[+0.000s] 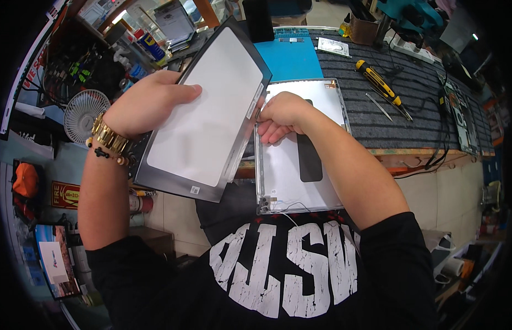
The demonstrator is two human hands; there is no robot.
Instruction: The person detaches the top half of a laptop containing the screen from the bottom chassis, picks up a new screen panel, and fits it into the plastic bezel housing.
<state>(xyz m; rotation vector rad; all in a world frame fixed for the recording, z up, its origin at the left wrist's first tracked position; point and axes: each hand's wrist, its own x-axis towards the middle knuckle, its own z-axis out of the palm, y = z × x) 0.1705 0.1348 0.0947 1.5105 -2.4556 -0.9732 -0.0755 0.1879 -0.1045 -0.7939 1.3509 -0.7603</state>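
My left hand [157, 102] grips a laptop screen panel [212, 104] by its left side, thumb lying on the pale back. The panel has a dark border and is held tilted above the bench edge. To its right a laptop lid shell [278, 170], silver-rimmed with a pale inside and a black strip, rests partly on the bench and reaches toward my body. Over that shell my right hand [283, 115] is bent in, its thumb and forefinger pinched at the panel's right edge. What they pinch is too small to make out. A thin cable [292, 209] runs at the shell's near end.
On the striped bench mat [349, 107] lie a yellow-black utility knife [382, 88], metal tweezers [380, 106] and a drive [333, 47]. A blue mat [297, 58] is behind the shell. Farther right are black cables [440, 148] and a circuit board [459, 118]. A white fan [86, 115] stands left.
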